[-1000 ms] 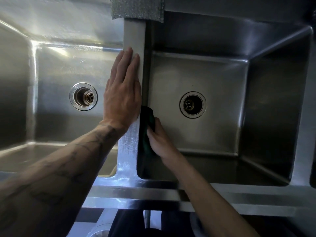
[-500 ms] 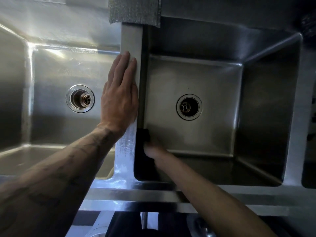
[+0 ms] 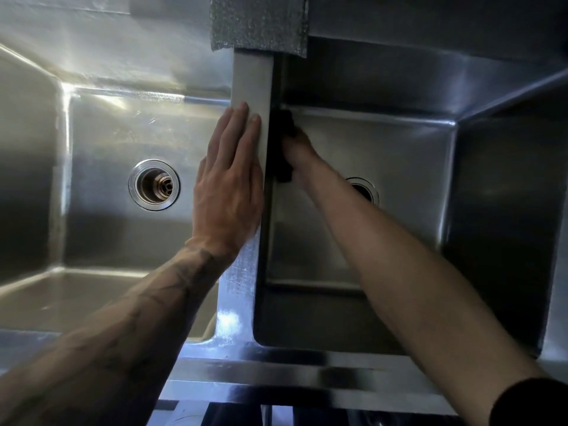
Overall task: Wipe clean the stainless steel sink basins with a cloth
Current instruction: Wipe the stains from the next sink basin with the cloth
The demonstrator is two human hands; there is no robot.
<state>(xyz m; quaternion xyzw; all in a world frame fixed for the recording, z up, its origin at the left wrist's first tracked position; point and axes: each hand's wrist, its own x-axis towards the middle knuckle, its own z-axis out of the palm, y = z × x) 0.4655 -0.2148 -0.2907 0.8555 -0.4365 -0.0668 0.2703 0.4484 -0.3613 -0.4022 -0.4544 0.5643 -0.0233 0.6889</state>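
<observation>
Our right hand [image 3: 302, 152], gripping the dark cloth [image 3: 283, 142], is now working farther back along the left wall of the right basin [image 3: 384, 241], cloth lengthwise front-to-back; our left hand [image 3: 229, 192] is lying flat on the divider [image 3: 252, 81].

Nothing to read here: no brand, label or number showed on the steel of the sink basins [image 3: 101, 142]. The dark markings on the left forearm [image 3: 159, 290] were too blurred to make out as lettering.
</observation>
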